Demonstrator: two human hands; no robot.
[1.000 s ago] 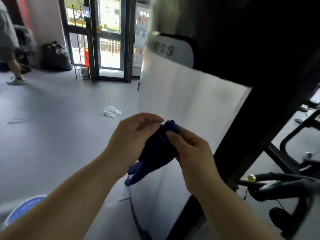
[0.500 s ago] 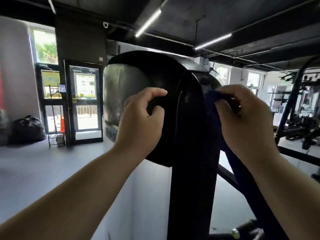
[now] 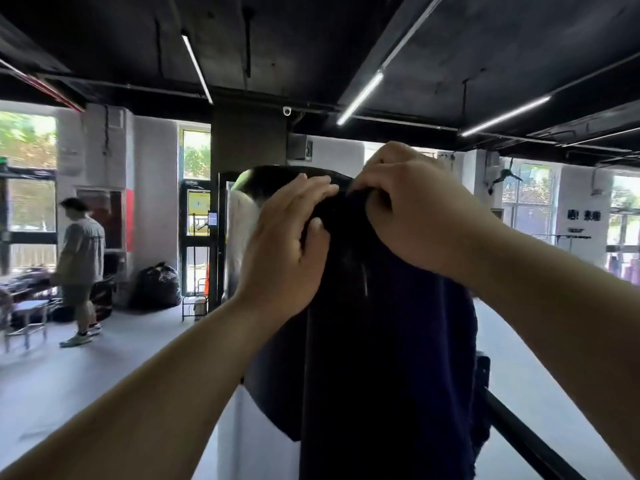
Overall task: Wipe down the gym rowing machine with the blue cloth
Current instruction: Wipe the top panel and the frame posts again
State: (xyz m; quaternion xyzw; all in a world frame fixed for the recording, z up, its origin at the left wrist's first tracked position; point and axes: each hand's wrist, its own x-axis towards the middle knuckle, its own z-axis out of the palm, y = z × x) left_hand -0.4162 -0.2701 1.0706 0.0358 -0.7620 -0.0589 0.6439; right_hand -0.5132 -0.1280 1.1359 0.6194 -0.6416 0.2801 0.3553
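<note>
The rowing machine's tall black and silver housing (image 3: 273, 375) rises right in front of me. A dark blue cloth (image 3: 415, 358) hangs down its right side from the rounded top. My right hand (image 3: 412, 209) grips the cloth's upper edge at the top of the housing. My left hand (image 3: 287, 244) lies against the top of the housing just left of it, fingers nearly straight and the thumb touching the cloth's edge. The lower part of the machine is hidden behind the cloth and my arms.
A person (image 3: 81, 268) walks at the far left beside a metal stool (image 3: 24, 323). Black rubbish bags (image 3: 157, 285) sit by the glass door (image 3: 197, 233). A black frame bar (image 3: 540, 448) slopes down at lower right. Grey floor stretches left.
My view has swung from the floor to the machine's top. Both hands rose with the cloth, which was bunched between them and now hangs spread down the housing.
</note>
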